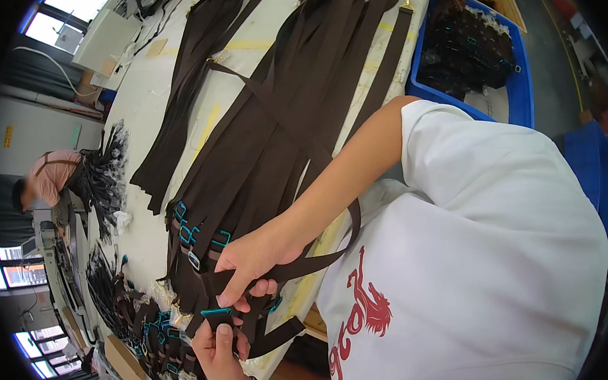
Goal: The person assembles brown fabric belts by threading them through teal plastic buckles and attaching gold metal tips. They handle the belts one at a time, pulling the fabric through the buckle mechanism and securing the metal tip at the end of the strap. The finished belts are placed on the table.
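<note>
While you're leaning over the near edge of the table point(203, 130), your left hand point(218, 354) is closed on a short bit of dark webbing point(219, 321), thumb pressed flat on top, with a teal buckle point(217, 311) sitting right at your fingers. That puts the buckle near the table's near edge, just beside your other hand. Your right hand point(256, 257) is closed too, pinching a long dark brown strap point(315, 264) between thumb and fingers. The strap runs out from under that hand toward your shirt point(459, 229) and bends into a loop. Can't tell if it's the same piece your left hand's got, since your fingers cover that part.

You've got a big spread of brown straps point(273, 143) under your right forearm, running toward the table's right end, plus a cluster of teal buckles point(188, 232) just past your right hand. A narrower bundle of straps point(187, 93) lies closer to the far edge. Off to your left there's a messy heap of buckled straps point(156, 335). Beside the near edge, toward the right end, sits a blue crate point(523, 72) of dark strap pieces, and a co-worker point(56, 179) is bent over across the far edge.
</note>
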A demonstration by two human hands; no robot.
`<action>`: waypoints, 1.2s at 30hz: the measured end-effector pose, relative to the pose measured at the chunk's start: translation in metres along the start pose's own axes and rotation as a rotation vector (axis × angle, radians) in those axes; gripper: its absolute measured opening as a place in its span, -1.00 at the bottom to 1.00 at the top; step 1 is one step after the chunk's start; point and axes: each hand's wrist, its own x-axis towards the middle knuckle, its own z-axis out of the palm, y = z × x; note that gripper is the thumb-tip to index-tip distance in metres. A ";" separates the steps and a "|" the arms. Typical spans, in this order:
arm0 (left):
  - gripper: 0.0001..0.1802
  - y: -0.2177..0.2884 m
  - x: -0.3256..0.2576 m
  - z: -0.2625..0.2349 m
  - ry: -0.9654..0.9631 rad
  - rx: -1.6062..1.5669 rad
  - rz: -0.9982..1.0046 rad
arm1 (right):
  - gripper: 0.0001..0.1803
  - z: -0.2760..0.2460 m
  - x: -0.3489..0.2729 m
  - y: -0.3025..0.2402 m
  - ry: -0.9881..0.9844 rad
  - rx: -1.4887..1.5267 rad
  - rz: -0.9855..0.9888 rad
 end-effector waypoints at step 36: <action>-0.79 0.003 -0.017 -0.010 -0.135 0.090 -0.271 | -0.75 -0.025 -0.019 0.018 0.115 0.044 -0.055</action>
